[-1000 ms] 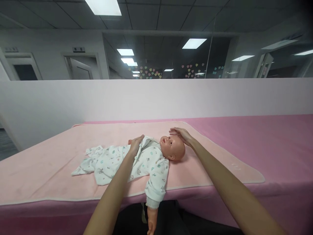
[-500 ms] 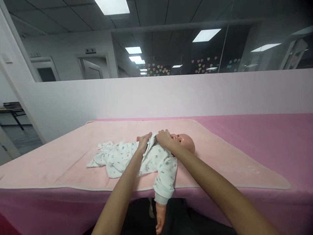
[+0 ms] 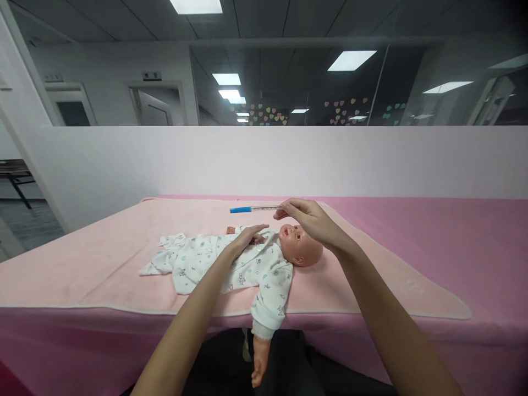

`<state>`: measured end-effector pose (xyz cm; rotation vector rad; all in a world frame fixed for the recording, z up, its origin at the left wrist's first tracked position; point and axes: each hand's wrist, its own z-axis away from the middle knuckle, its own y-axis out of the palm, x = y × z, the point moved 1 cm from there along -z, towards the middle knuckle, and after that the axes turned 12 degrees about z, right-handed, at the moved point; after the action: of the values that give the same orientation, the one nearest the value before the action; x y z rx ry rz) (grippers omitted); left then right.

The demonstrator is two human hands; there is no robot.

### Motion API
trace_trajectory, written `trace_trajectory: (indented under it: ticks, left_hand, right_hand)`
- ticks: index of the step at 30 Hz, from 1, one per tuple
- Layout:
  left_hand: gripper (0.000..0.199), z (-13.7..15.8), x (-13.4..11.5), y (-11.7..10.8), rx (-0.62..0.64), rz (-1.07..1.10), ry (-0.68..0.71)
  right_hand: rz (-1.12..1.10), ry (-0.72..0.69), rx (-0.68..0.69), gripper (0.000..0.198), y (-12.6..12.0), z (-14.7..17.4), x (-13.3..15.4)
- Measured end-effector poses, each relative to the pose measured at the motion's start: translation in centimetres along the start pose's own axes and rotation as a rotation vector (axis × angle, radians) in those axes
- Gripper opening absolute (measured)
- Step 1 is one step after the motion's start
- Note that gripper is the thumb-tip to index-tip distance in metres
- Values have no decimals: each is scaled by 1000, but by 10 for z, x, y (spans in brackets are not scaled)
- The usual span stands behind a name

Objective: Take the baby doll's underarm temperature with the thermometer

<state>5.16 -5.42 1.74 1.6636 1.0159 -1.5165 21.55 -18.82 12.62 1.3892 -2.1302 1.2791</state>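
A baby doll lies on its back with its head to the right, dressed in a white printed romper. One of its arms hangs over the near table edge. My left hand lies on the chest of the romper, fingers stretched out and holding nothing. Above the doll's face, my right hand pinches one end of a slim glass thermometer. The thermometer is level, and its blue end points left over the far side of the doll's body.
A peach blanket lies under the doll on a pink-covered table. Behind the table runs a white half wall with glass above it. A dark table stands far left on the floor.
My right hand has left the romper's collar and risen to the right, and a thermometer now shows in it. My left hand has flattened onto the chest, where the romper's front was held up.
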Motion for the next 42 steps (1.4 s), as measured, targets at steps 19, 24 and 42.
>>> trace_trajectory:
  ticks: [19, 24, 42]
  left_hand:
    - [37, 11, 6, 16, 81, -441, 219]
    - [28, 10, 5, 15, 76, -119, 249]
    - [35, 3, 8, -7, -345, 582, 120]
  right_hand:
    - [379, 164, -68, 35, -6, 94, -59]
    - [622, 202, -38, 34, -12, 153, -133]
    - [999, 281, -312, 19, 125, 12, -71]
